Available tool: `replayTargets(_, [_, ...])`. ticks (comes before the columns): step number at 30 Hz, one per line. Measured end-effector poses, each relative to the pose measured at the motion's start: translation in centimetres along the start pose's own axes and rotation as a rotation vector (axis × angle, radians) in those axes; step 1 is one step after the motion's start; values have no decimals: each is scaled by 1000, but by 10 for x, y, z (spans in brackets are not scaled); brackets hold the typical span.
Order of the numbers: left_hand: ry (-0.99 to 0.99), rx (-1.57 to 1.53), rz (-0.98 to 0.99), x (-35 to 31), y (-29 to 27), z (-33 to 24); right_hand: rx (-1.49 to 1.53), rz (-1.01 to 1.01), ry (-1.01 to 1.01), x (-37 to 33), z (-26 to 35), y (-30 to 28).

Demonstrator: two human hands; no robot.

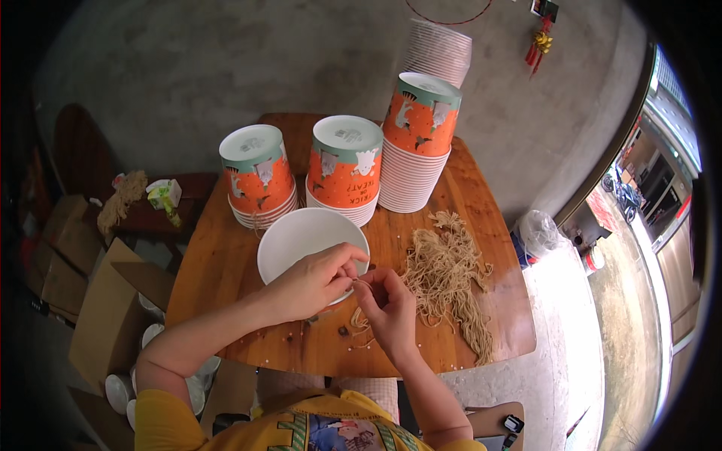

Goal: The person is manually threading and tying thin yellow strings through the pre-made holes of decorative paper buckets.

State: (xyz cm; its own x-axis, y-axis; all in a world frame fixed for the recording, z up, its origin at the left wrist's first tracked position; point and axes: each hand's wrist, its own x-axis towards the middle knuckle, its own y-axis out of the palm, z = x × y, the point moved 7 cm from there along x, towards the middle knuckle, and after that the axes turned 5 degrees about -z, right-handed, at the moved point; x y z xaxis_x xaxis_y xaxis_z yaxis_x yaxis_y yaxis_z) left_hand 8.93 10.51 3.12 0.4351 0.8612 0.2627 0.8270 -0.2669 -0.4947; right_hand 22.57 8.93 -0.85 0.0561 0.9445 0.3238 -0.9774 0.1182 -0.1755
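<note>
A white-lined paper bucket lies tipped on the table, its open mouth turned up and a bit of orange outside showing under the rim. At the rim's right side my left hand is closed, thumb and forefinger pinched on a thin beige string. My right hand meets it there, pinching the same string; the fingers hide most of it. Loose string hangs below the hands to the tabletop. Right of my right hand lies a tangled heap of beige strings.
Upside-down stacks of orange and green buckets stand behind: a left stack, a middle stack and a taller right stack. The wooden table has a rounded edge. An open carton holding white buckets sits on the left floor.
</note>
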Motion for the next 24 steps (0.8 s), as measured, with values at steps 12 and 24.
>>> replayTargets(12, [118,255,-35,-4,4,-3,-232,-132,-283,-10,9,2])
replayTargets(24, [-28,213,-158,-13,0,-1,-352,-193,-437,-19,18,6])
